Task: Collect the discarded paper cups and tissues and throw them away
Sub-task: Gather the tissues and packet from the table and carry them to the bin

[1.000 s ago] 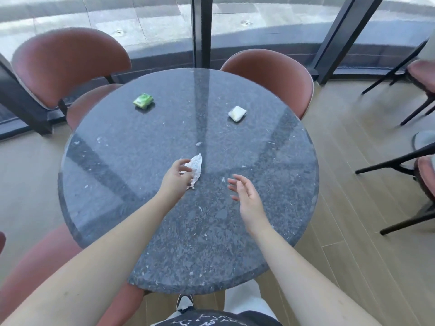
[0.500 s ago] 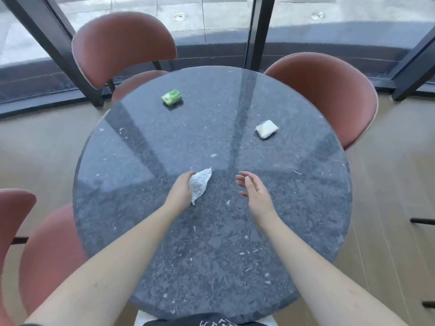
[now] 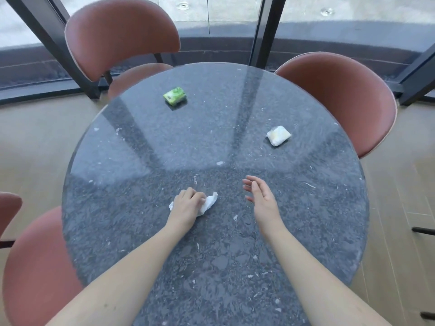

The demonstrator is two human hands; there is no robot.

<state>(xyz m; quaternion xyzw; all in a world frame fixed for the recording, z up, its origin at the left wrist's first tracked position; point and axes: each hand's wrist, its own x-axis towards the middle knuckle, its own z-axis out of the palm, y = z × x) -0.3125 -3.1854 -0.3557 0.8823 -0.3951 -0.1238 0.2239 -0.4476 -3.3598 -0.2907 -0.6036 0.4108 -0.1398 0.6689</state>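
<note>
**Left hand on tissue, right hand free above bench**

Your two bare forearms reach in from the near edge over the round, dark speckled bench (image 3: 146,231). Your left hand (image 3: 186,205) lies palm-down on a crumpled white tissue (image 3: 209,203), fingers curled over it and pressing it against the bench surface; white paper shows on both sides of the hand, more on the right. Whether the tissue is lifted clear of the surface cannot be told. Your right hand (image 3: 261,201) is just beside it, apart from the tissue, palm turned inward, fingers spread loosely and holding nothing.

Farther out, on the right half of the bench, a small white packet (image 3: 278,135) lies flat, well apart from both hands. Farther still, left of centre near the far edge, a green packet (image 3: 175,96) lies flat.

Rust-coloured chairs stand around the bench: one at near left (image 3: 35,267), one at far left (image 3: 117,31), one at far right (image 3: 341,100). Beyond them, dark window frames (image 3: 261,29) rise from the floor.
</note>
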